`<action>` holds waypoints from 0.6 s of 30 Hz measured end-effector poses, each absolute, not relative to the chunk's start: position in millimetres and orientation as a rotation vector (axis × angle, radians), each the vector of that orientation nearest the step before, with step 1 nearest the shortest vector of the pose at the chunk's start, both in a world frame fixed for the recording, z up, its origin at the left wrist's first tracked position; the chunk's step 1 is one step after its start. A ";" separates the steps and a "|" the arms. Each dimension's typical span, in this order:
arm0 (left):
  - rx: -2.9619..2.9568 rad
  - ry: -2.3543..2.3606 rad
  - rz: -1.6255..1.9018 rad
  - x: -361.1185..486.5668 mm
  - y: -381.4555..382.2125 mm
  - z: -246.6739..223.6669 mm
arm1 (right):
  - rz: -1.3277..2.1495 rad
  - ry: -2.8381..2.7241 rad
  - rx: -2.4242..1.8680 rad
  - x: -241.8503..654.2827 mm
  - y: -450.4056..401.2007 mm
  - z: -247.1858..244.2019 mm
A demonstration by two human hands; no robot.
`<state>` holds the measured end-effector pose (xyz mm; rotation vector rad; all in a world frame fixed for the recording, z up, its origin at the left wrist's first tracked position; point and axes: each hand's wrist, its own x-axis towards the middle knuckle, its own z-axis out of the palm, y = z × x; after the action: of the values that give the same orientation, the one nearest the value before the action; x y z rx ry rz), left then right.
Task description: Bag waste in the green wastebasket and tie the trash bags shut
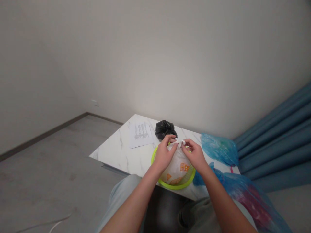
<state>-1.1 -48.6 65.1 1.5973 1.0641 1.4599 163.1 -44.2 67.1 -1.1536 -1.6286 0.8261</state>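
Note:
A white plastic bag (177, 163) with orange print sits bulging inside a lime-green basket (178, 187) at the table's front edge. Its gathered top is twisted or knotted between my two hands. My left hand (166, 149) pinches the top from the left, thumb and fingers closed on it. From the right, my right hand (193, 152) grips the other end of the same top. What the bag contains is hidden.
On the marble-patterned table (119, 152) lie a printed sheet (140, 134) and a black plastic bag (165, 129). Blue plastic bags (218, 148) lie to the right, beside a blue curtain (274, 136). A larger blue bag (252, 197) with something red inside is at lower right.

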 end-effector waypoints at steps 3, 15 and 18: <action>1.674 1.041 1.408 0.6 -49.4 65.7 | 0.760 -1.690 -1.150 160.6 -49.3 72.3; 1.748 1.219 1.804 -31.6 5.6 164.5 | 0.359 -1.133 -1.684 306.8 -6.2 42.5; 1.881 1.510 1.877 -76.2 17.9 202.6 | 0.413 -1.269 -1.961 338.3 -11.0 6.8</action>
<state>-76.2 17.9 202.6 1.8812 1.5095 1.8765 338.3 -11.0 6.8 -1.9607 -1.2687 0.4134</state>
